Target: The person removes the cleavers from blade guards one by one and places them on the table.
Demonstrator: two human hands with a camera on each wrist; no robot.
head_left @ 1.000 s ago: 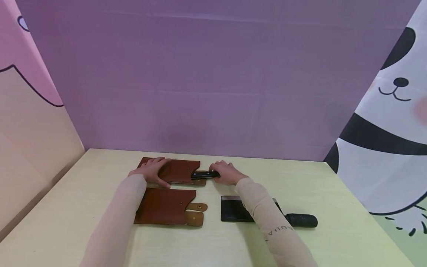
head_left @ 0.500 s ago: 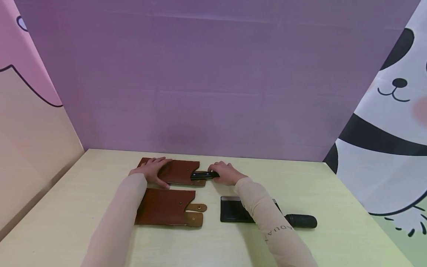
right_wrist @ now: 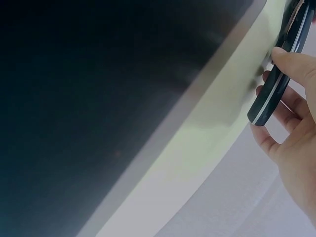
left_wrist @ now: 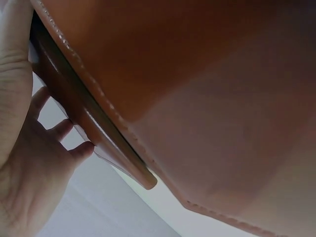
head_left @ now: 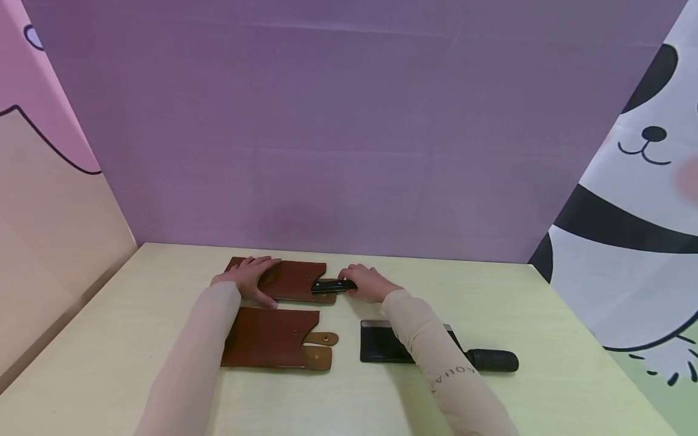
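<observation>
— Hands? L hand (head_left: 248, 280) presses flat on far sheath (head_left: 294, 280); R hand (head_left: 371, 283) grips knife handle (head_left: 332, 286).
— Changed? Barely — handle's a touch deeper; I'd say blade's nearly seated.

The far sheath (head_left: 291, 280) hides its knife's blade; a sleeve (head_left: 425, 348) crosses the cleaver (head_left: 382, 348).

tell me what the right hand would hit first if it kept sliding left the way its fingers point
The right hand grips the black knife handle, which sticks out of the far brown sheath. Going straight on leftward, it would probably meet that sheath's open edge first, then the left hand holding it down. Depth is hard to judge.
</observation>
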